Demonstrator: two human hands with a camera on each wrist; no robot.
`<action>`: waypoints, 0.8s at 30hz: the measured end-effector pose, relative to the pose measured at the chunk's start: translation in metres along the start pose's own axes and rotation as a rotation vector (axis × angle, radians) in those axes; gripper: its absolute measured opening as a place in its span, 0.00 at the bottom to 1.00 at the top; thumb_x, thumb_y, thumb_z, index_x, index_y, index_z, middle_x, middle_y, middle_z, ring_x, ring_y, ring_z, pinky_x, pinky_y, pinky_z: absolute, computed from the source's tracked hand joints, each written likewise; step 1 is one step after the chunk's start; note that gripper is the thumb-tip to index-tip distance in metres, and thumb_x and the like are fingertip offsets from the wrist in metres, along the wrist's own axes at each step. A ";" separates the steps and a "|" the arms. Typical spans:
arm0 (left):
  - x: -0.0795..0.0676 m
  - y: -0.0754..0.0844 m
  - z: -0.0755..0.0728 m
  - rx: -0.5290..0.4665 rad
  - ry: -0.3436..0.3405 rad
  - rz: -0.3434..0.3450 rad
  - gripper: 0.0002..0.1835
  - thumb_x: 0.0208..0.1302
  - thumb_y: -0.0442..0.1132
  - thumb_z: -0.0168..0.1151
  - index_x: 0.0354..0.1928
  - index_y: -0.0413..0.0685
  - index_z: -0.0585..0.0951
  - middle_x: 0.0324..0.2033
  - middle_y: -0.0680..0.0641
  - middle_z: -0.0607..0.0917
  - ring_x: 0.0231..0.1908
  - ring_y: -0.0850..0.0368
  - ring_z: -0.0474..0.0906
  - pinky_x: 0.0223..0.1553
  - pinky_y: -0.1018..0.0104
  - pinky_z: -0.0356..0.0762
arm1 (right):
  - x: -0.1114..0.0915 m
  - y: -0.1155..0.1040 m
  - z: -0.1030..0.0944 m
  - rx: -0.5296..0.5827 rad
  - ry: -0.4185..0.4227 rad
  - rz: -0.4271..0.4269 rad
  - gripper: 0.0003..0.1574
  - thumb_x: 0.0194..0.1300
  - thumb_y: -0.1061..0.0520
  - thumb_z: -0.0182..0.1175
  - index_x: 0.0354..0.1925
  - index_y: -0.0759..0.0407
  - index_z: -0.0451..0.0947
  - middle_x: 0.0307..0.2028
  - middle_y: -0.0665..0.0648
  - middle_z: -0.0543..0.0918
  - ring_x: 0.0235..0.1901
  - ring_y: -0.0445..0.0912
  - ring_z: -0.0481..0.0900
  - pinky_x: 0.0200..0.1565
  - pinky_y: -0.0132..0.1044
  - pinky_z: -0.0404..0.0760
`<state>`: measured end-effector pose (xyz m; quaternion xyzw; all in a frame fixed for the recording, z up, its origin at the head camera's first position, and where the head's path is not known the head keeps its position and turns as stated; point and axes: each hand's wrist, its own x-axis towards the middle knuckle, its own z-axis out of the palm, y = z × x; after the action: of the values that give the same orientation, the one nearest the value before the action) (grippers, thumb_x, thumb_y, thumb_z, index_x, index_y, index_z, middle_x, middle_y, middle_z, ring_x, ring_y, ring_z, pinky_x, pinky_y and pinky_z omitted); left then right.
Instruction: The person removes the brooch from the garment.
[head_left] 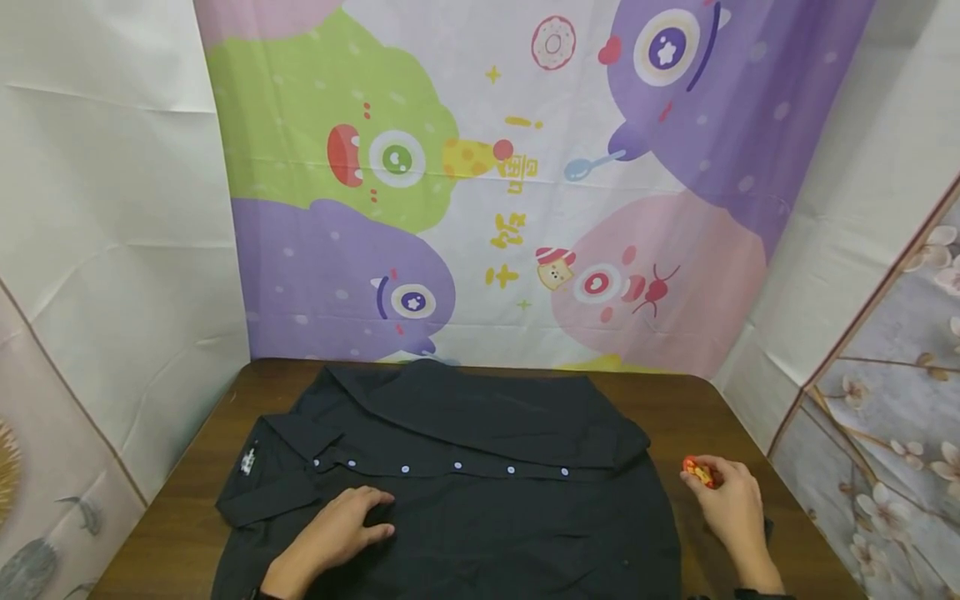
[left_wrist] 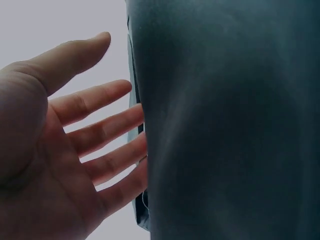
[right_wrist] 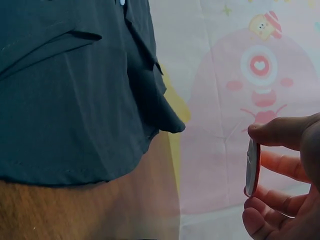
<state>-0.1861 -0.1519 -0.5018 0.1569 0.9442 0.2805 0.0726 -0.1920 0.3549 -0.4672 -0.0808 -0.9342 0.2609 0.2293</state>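
A black button-up shirt (head_left: 450, 525) lies spread over the table, its white buttons (head_left: 458, 466) in a row across it. Over the left part of the shirt is my left hand (head_left: 337, 529), thumb and fingers apart, holding nothing. The left wrist view shows the fingers of that hand (left_wrist: 75, 135) reaching to the edge of dark cloth (left_wrist: 230, 125); whether they touch it I cannot tell. To the right of the shirt, my right hand (head_left: 735, 504) pinches a small flat red-and-yellow badge (head_left: 699, 472). Seen edge-on in the right wrist view, the badge (right_wrist: 253, 167) has a pale back and red rim.
Brown wooden table (head_left: 172, 508) shows around the shirt. Behind it hangs a cartoon-printed cloth (head_left: 495, 333), with white sheets (head_left: 127, 167) at the sides. A small dark object (head_left: 768, 527) partly shows behind my right hand.
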 end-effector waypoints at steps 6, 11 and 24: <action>0.001 0.000 -0.002 -0.010 0.006 -0.005 0.21 0.53 0.46 0.67 0.47 0.44 0.80 0.47 0.42 0.81 0.50 0.42 0.74 0.51 0.42 0.70 | -0.001 0.006 -0.002 -0.001 0.007 0.002 0.19 0.51 0.57 0.68 0.41 0.67 0.80 0.40 0.74 0.78 0.43 0.64 0.70 0.40 0.59 0.68; 0.002 0.000 -0.002 -0.018 -0.011 -0.004 0.21 0.53 0.47 0.66 0.47 0.44 0.80 0.47 0.42 0.81 0.50 0.42 0.74 0.51 0.41 0.70 | -0.003 0.010 -0.003 -0.020 0.000 0.005 0.19 0.51 0.56 0.68 0.40 0.67 0.80 0.39 0.74 0.79 0.43 0.63 0.71 0.40 0.59 0.68; 0.000 0.001 -0.002 -0.040 -0.026 -0.023 0.21 0.54 0.47 0.66 0.47 0.43 0.80 0.48 0.41 0.81 0.51 0.41 0.74 0.51 0.41 0.70 | -0.005 0.020 -0.007 -0.038 -0.045 0.047 0.21 0.52 0.54 0.67 0.42 0.67 0.79 0.39 0.74 0.78 0.42 0.63 0.71 0.39 0.59 0.69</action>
<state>-0.1866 -0.1523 -0.4996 0.1484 0.9391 0.2962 0.0911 -0.1836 0.3734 -0.4746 -0.1012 -0.9418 0.2501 0.2006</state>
